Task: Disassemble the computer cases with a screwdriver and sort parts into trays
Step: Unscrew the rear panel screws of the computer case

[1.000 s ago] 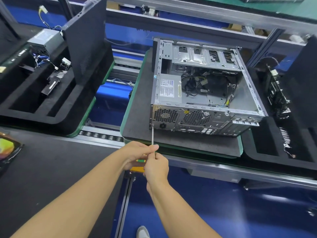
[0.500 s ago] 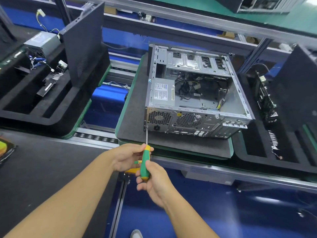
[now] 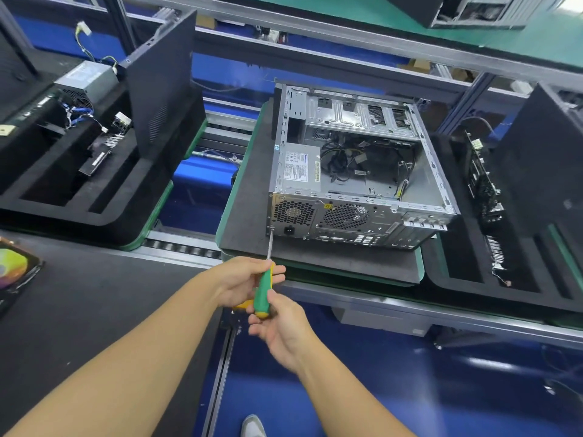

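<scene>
Computer case [image 3: 353, 190] sat just beyond both hands. Left hand [image 3: 236, 280] curled round the front of the screwdriver [image 3: 263, 290] handle. Right hand [image 3: 280, 326] pinched the handle's butt end between thumb and fingers. Shaft ran up and away; tip met the case's rear panel at its lower left corner, just beside the power socket [image 3: 289, 230]. Case lay open side up on a grey pad [image 3: 249, 197], rear panel toward the pad's near edge. Left tray [image 3: 104, 216], black foam, well apart from the pad, held a power supply [image 3: 86, 80] and a leaning side panel [image 3: 161, 89]. Right tray [image 3: 511, 291], just beside the pad's right edge, held an upright circuit board [image 3: 479, 181].
</scene>
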Demonstrator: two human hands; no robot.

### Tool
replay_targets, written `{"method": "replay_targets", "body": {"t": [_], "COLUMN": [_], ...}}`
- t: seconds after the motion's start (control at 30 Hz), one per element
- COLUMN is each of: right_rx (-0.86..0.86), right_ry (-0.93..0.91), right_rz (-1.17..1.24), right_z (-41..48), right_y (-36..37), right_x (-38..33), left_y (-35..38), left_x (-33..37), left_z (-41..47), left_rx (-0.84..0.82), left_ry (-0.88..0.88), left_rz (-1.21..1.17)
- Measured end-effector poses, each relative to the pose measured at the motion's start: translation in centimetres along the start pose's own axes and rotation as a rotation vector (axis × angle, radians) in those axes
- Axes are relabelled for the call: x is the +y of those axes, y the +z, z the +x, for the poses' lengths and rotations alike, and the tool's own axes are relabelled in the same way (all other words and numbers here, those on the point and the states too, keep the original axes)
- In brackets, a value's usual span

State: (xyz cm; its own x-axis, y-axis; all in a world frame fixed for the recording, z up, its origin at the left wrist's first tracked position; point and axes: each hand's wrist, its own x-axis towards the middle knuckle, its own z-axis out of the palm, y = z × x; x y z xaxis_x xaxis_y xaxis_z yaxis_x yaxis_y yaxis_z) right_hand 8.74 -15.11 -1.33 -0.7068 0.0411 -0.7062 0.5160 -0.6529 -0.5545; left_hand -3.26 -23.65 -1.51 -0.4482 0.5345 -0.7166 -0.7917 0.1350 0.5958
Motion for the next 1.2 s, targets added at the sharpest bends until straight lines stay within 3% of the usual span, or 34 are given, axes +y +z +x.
{"method": "replay_targets", "body": {"t": [0.17, 0.43, 0.53, 0.73, 0.9, 0.97, 1.2], "right_rx": [0.122, 0.035, 0.078, 0.17, 0.038, 0.06, 0.144], "right_ry": [-0.068, 0.052, 0.01, -0.061, 0.075, 0.085, -0.072], "right_rz": [-0.136, 0.205, 0.178, 0.003, 0.166, 0.168, 0.046], "right_z": [0.0, -0.2, 0.0, 0.2, -0.1, -0.1, -0.1], "right_y": [0.8, 0.6, 0.4, 0.6, 0.2, 0.0, 0.9], "right_x": [0.2, -0.1, -0.3, -0.1, -1.0, -0.8, 0.0], "left_y": [0.9, 0.7, 0.8, 1.6, 1.4, 1.4, 2.5], "left_x": [-0.5, -0.4, -0.3, -0.4, -0.6, -0.6, -0.3], "left_z": [-0.6, -0.8, -1.1, -1.2, -1.2, -1.2, -1.0], "left_rx": [0.102, 0.078, 0.034, 0.152, 0.186, 0.17, 0.313], "left_ry": [0.011, 0.031, -0.002, 0.076, 0.081, 0.062, 0.106], "left_rz": [0.282, 0.146, 0.205, 0.175, 0.049, 0.045, 0.204]}}
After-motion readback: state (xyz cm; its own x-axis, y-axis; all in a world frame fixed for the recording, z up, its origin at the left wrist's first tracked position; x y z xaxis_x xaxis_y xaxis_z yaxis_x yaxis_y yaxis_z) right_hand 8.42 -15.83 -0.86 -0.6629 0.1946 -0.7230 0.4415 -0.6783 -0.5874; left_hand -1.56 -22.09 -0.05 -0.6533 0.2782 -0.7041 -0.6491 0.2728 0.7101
